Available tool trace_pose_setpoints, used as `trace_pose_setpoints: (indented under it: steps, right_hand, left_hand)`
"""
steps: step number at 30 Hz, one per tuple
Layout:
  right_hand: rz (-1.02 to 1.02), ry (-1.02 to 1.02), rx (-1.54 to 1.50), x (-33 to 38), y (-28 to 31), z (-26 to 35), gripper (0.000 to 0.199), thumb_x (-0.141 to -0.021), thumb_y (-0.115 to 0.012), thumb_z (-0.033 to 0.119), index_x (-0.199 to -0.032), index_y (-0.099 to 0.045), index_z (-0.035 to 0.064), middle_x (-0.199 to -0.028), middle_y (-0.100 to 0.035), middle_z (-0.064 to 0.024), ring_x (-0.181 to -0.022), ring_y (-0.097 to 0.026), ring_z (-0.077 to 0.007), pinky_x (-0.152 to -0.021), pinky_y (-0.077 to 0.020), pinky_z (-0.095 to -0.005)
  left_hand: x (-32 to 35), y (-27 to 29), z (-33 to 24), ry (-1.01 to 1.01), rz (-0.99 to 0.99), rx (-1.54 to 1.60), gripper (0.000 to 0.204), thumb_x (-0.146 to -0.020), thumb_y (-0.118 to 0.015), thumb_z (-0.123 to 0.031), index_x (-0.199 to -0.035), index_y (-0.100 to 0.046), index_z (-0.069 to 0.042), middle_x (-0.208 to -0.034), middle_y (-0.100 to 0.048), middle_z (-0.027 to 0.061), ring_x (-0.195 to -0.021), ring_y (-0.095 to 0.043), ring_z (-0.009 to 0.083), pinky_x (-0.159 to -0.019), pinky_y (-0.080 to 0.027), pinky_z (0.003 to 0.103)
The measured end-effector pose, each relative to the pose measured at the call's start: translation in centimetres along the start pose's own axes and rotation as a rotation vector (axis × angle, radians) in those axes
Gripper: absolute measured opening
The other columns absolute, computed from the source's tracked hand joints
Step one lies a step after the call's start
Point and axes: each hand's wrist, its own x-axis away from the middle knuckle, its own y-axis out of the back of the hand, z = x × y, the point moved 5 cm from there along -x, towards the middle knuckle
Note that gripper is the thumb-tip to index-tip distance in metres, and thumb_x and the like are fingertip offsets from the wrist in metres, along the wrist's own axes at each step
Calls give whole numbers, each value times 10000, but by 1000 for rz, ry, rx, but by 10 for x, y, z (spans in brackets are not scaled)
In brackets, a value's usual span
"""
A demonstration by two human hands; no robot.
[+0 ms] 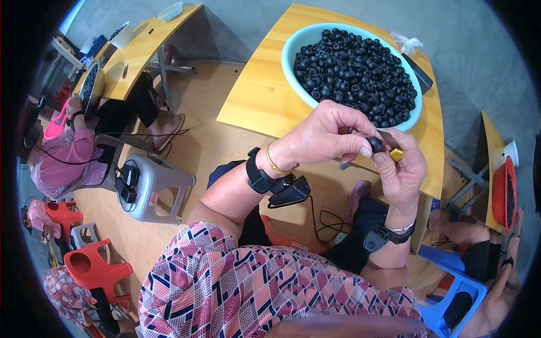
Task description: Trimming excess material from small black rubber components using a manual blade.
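My left hand (327, 138) pinches a small black round piece (375, 145) between thumb and fingertips, just in front of the table's near edge. My right hand (401, 169) is closed around a small tool with a dark blade and a yellow part (397, 154), touching the same black piece. Both wrists wear black bands, and a small black device (290, 191) hangs under my left wrist. Beyond the hands a light blue bowl (293, 48) heaped with several black round pieces (355, 67) stands on the wooden table (259, 101).
A dark flat object (420, 73) and a clear plastic bag (407, 42) lie behind the bowl. A grey stool (155, 188) and red stools (93, 265) stand to the left. Another person (62, 152) sits at a second table on the left. A red bowl (499, 191) and someone's hand (499, 293) are at right.
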Motion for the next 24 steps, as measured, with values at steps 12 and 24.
trace_pose_setpoints:
  steps: [12,24]
  right_hand:
    - [-145,188,203,0,-5,13,173,-761,-606,10,-920,-542,22,-758,-586,-110,-603,-554,-184,-544,-431,-253]
    - [-169,367,356,4,-11,20,210,-779,-573,-27,-967,-510,40,-705,-551,-109,-573,-527,-178,-470,-404,-241]
  left_hand:
    - [0,-8,8,38,-98,273,170,-792,-597,-84,-934,-600,9,-832,-602,80,-556,-537,103,-471,-430,192]
    - [1,-9,20,96,-147,384,196,-790,-604,-120,-952,-604,-9,-860,-608,86,-626,-534,118,-506,-435,218]
